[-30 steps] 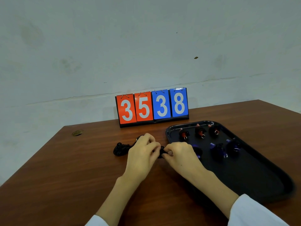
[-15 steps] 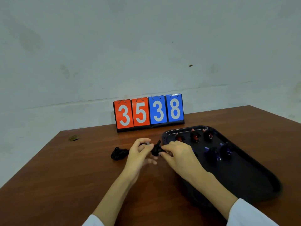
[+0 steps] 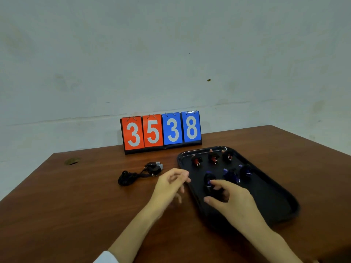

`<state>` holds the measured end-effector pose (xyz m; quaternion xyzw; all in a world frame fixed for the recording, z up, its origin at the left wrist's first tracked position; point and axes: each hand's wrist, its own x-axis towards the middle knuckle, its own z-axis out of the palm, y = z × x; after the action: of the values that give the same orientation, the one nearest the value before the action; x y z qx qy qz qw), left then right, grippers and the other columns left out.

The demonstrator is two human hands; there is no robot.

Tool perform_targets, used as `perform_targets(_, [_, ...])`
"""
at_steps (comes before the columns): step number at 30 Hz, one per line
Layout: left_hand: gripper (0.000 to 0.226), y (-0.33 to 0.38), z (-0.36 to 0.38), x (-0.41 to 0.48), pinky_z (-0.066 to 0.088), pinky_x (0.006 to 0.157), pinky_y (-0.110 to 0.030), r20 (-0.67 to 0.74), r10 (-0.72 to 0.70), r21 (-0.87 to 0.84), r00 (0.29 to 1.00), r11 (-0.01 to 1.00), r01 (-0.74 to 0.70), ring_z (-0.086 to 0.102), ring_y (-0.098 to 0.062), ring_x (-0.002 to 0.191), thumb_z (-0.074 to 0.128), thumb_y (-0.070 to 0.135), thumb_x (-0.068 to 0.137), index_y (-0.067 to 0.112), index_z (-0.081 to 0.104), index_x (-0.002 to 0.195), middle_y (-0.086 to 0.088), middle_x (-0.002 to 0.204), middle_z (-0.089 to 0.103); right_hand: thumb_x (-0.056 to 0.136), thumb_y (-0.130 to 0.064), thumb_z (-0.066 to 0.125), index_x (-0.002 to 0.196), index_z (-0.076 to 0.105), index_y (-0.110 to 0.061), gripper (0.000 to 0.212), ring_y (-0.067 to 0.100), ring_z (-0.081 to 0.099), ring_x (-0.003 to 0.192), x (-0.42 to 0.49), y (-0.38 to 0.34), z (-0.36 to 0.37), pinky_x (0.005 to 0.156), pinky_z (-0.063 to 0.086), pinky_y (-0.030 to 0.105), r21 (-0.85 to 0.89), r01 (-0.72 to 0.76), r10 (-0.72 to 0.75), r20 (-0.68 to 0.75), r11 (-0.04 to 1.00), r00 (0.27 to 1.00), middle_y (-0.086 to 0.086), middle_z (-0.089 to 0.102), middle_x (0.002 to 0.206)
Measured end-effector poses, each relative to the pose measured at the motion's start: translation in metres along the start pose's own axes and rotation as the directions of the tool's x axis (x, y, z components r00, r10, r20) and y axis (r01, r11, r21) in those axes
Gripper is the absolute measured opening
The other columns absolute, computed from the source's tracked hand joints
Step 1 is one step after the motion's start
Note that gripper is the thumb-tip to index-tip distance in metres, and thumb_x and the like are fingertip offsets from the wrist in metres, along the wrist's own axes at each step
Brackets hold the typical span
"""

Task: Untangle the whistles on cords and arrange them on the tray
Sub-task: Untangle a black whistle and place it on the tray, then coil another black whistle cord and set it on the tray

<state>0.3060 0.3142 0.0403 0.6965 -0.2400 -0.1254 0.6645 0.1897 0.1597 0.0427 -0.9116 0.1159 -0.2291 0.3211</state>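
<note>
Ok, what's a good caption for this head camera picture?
Right hand holds a dark whistle over the tray of six; more whistles lie on the table.

One head-worn camera looks forward and down, close over the brown wooden table (image 3: pixel 76 205). It faces the pale wall (image 3: pixel 171 54).

— where did the tray (image 3: pixel 275 205) sit?
— on the table (image 3: pixel 76 205), before and right of the number board (image 3: pixel 161 131) at the back edge.
— and in it?
— a far row (image 3: pixel 213 158) of three whistles, a nearer row (image 3: pixel 230 174) of three, and a lone whistle (image 3: pixel 209 189) before them, in the right hand (image 3: pixel 228 196).
— left of it?
— the left hand (image 3: pixel 169 185), then the tangled whistles (image 3: pixel 140 172) further left.
</note>
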Motion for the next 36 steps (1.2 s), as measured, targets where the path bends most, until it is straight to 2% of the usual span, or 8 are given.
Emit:
perform_targets(4, [0.017, -0.005, -0.009, 0.005, 0.040, 0.040, -0.021, -0.165, 0.009, 0.001, 0.986, 1.000, -0.009, 0.048, -0.010, 0.053, 0.057, 0.022, 0.091, 0.008, 0.066, 0.090, -0.005, 0.077, 0.064, 0.073, -0.049, 0.071, 0.128, 0.050, -0.034, 0.060, -0.004, 0.049, 0.085, -0.009, 0.016, -0.006, 0.075, 0.037, 0.008, -0.101, -0.072, 0.073, 0.007, 0.992, 0.997, -0.021, 0.054, 0.102])
perform_targets(13, [0.010, -0.011, -0.018, 0.012, 0.039, 0.041, -0.021, -0.277, 0.017, 0.043, 0.961, 0.999, -0.005, 0.047, -0.010, 0.051, 0.059, 0.017, 0.091, 0.011, 0.066, 0.089, -0.004, 0.076, 0.063, 0.070, -0.065, 0.061, 0.131, 0.046, -0.035, 0.070, -0.001, 0.050, 0.089, -0.013, 0.024, -0.012, 0.078, 0.043, 0.015, -0.216, -0.083, 0.091, 0.027, 0.973, 0.995, -0.022, 0.050, 0.102])
perform_targets(15, [0.008, -0.015, -0.028, 0.017, 0.042, 0.046, -0.021, -0.412, 0.044, 0.123, 0.910, 0.992, 0.008, 0.050, -0.010, 0.054, 0.057, 0.016, 0.091, 0.018, 0.064, 0.088, -0.002, 0.083, 0.065, 0.065, -0.076, 0.050, 0.129, 0.048, -0.035, 0.075, -0.002, 0.053, 0.085, -0.011, 0.021, -0.016, 0.071, 0.045, 0.015, -0.278, -0.078, 0.076, -0.019, 0.957, 0.997, -0.022, 0.053, 0.102])
perform_targets(18, [0.014, -0.023, -0.051, 0.022, 0.054, 0.069, -0.029, -0.594, 0.197, 0.403, 0.780, 0.912, 0.077, 0.062, -0.015, 0.079, 0.054, 0.008, 0.091, 0.019, 0.062, 0.098, 0.000, 0.097, 0.064, 0.069, -0.075, 0.045, 0.121, 0.057, -0.031, 0.069, -0.004, 0.051, 0.081, 0.002, 0.011, -0.019, 0.066, 0.042, 0.014, -0.277, -0.050, 0.028, -0.082, 0.959, 0.996, -0.020, 0.055, 0.099])
perform_targets(20, [0.017, -0.030, -0.062, 0.025, 0.053, 0.082, -0.031, -0.576, 0.294, 0.555, 0.763, 0.825, 0.101, 0.061, -0.016, 0.093, 0.055, 0.006, 0.090, 0.016, 0.063, 0.103, 0.001, 0.103, 0.061, 0.077, -0.068, 0.048, 0.119, 0.059, -0.030, 0.058, -0.003, 0.050, 0.088, 0.017, 0.000, -0.015, 0.073, 0.043, 0.016, -0.267, -0.001, -0.014, -0.055, 0.964, 0.998, -0.019, 0.056, 0.099])
perform_targets(23, [0.023, -0.035, -0.065, 0.034, 0.047, 0.092, -0.028, -0.465, 0.366, 0.729, 0.806, 0.675, 0.114, 0.055, -0.011, 0.103, 0.057, 0.012, 0.090, 0.016, 0.063, 0.112, 0.001, 0.113, 0.057, 0.084, -0.059, 0.049, 0.119, 0.059, -0.029, 0.046, 0.006, 0.051, 0.104, 0.046, -0.025, 0.002, 0.091, 0.044, 0.028, -0.313, 0.094, -0.113, -0.043, 0.945, 0.993, -0.013, 0.059, 0.113])
perform_targets(30, [0.039, -0.043, -0.065, 0.053, 0.035, 0.095, -0.030, -0.146, 0.349, 0.976, 0.926, 0.205, 0.076, 0.042, -0.016, 0.114, 0.048, 0.040, 0.093, 0.026, 0.048, 0.129, -0.001, 0.128, 0.044, 0.087, -0.050, 0.051, 0.114, 0.061, -0.025, 0.038, 0.010, 0.055, 0.102, 0.092, -0.076, 0.077, 0.089, 0.048, 0.034, -0.134, 0.122, -0.102, 0.145, 0.983, 0.984, -0.006, 0.063, 0.111])
perform_targets(36, [0.030, -0.044, -0.068, 0.053, 0.034, 0.099, -0.031, -0.168, 0.327, 0.968, 0.930, 0.235, 0.092, 0.041, -0.016, 0.117, 0.048, 0.033, 0.094, 0.021, 0.052, 0.122, 0.001, 0.127, 0.048, 0.089, -0.043, 0.053, 0.110, 0.064, -0.024, 0.030, 0.004, 0.057, 0.090, 0.092, -0.075, 0.095, 0.078, 0.045, 0.019, -0.068, 0.081, -0.066, 0.201, 0.994, 0.977, -0.007, 0.066, 0.106])
